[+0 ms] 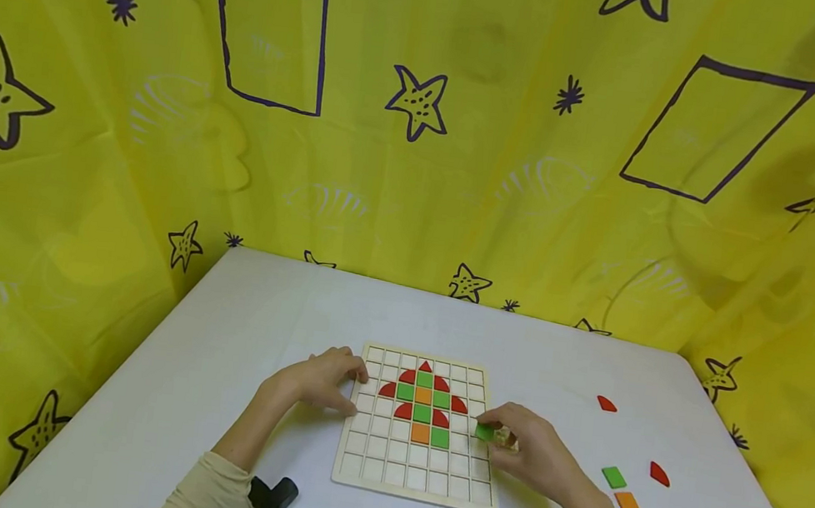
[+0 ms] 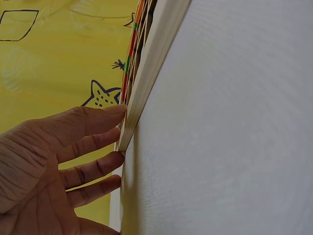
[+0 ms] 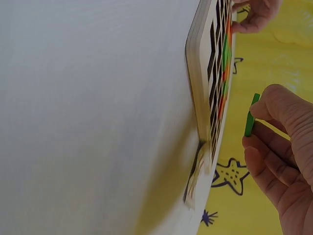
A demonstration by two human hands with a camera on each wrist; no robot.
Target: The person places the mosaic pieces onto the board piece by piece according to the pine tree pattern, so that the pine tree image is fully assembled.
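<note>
- Yellow cloth (image 1: 354, 156) with dark outlined stars, bursts and four-sided frames hung in folds behind and to both sides of a white table (image 1: 212, 383).
- A pale wooden board (image 1: 418, 494), marked into square cells, lay flat on the table between the two hands.
- On the board, set pieces formed a figure with a red triangle (image 1: 426, 366) at the top, rounded red pieces along its sides, green squares inside, and an orange square (image 1: 423, 395) near the middle. The lowest filled row held a second orange square (image 1: 420, 433) and a green square (image 1: 440, 438) side by side.
- The left hand (image 1: 324, 377) was spread, with its thumb and fingers apart and the thumb tip touching the board's left edge.
- The right hand (image 1: 529, 445) pinched a loose green tile (image 1: 484, 432) between thumb and fingers, raised above the table by the board's right edge.
- To the right lay two red wedges (image 1: 606, 404), apart from each other, and a green block (image 1: 613, 477) just beside an orange block (image 1: 627, 503).
- A black object (image 1: 274, 496), too unclear to identify, showed beside the left sleeve (image 1: 210, 495).
</note>
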